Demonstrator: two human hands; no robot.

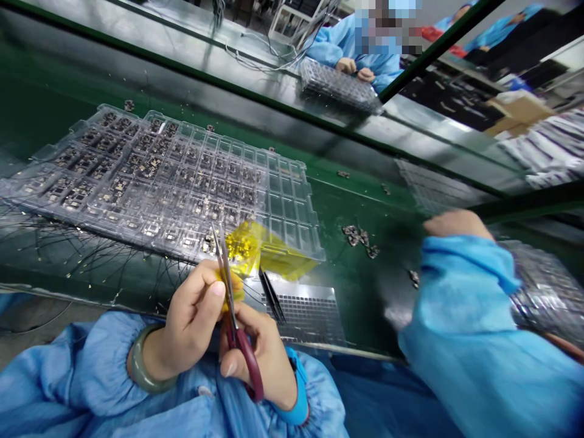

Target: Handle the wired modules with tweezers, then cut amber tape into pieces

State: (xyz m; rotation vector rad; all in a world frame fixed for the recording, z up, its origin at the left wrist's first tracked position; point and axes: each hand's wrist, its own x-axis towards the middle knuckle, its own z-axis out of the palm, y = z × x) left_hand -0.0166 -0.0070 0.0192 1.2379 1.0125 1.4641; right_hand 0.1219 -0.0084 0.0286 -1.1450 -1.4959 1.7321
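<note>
My left hand (191,316), with a green bangle (141,368) on its wrist, pinches a strip of yellow tape (258,249) that spreads out over the near corner of a clear plastic tray (292,182). My right hand (264,356) grips red-handled scissors (249,359). Their blades point up, close together, right beside the tape by my left thumb. The tray's pockets hold several small circuit boards (150,164). Both hands are low in the head view, near my body.
Black tweezers (272,298) and a fine-gridded tray (310,310) lie by my right hand. Loose small parts (360,237) are scattered on the green belt (356,201). A co-worker's blue-sleeved arm (460,304) reaches in at right. Across the belt another person (351,42) handles a tray (337,85).
</note>
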